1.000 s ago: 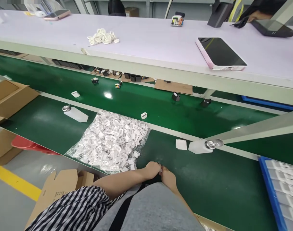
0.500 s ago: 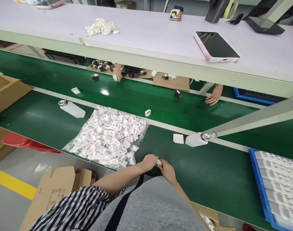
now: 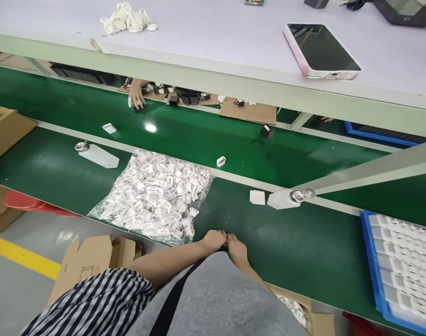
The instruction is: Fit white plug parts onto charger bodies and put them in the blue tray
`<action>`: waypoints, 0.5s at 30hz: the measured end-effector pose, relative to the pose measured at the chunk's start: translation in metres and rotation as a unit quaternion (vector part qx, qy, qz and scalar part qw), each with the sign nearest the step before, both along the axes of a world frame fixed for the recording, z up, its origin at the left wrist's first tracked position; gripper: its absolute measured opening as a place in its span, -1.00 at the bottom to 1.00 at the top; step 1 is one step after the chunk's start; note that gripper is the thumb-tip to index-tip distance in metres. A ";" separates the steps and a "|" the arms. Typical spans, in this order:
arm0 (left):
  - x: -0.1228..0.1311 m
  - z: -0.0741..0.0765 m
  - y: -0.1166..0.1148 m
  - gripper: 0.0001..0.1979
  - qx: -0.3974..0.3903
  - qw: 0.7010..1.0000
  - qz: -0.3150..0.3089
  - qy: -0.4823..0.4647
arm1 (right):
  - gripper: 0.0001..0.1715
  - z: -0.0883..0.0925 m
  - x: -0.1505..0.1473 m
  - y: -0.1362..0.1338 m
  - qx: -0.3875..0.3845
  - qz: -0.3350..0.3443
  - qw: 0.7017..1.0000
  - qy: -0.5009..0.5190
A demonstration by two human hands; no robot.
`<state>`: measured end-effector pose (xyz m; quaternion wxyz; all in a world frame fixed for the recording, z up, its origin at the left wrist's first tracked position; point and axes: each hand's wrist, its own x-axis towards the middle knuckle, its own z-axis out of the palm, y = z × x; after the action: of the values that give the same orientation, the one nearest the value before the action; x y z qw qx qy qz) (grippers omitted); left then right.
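Head view | bag (image 3: 103,211) lies just left of left hand (image 3: 214,241), farther from right hand (image 3: 238,251) | fingers (image 3: 231,238) curled together, grasp hidden, cannot tell

Green worktop (image 3: 300,247) across the middle, clear bag (image 3: 102,211) of white parts (image 3: 157,196) left of centre, metal-topped bottle (image 3: 100,157) above it, second bottle (image 3: 280,199) and white pad (image 3: 257,197) centre right, blue tray (image 3: 372,263) lower right
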<state>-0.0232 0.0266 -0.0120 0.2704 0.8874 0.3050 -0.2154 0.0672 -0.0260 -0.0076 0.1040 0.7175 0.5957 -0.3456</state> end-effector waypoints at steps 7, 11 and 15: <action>-0.004 0.004 0.002 -0.82 0.005 1.000 -0.015 0.004 | -0.70 -0.008 0.002 -0.008 0.032 -0.024 0.997 0.061; 0.014 0.014 0.041 -0.69 0.002 1.000 0.002 0.001 | -0.67 -0.012 0.025 -0.013 0.096 -0.094 0.989 0.064; 0.047 0.028 0.127 -0.60 0.109 0.978 0.172 -0.046 | -0.65 -0.011 0.086 -0.007 0.151 -0.216 0.964 0.027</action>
<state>0.0238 0.1532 0.0155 0.2185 0.8545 0.4625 -0.0902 0.1534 -0.0330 -0.0189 -0.0991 0.8271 0.4741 -0.2852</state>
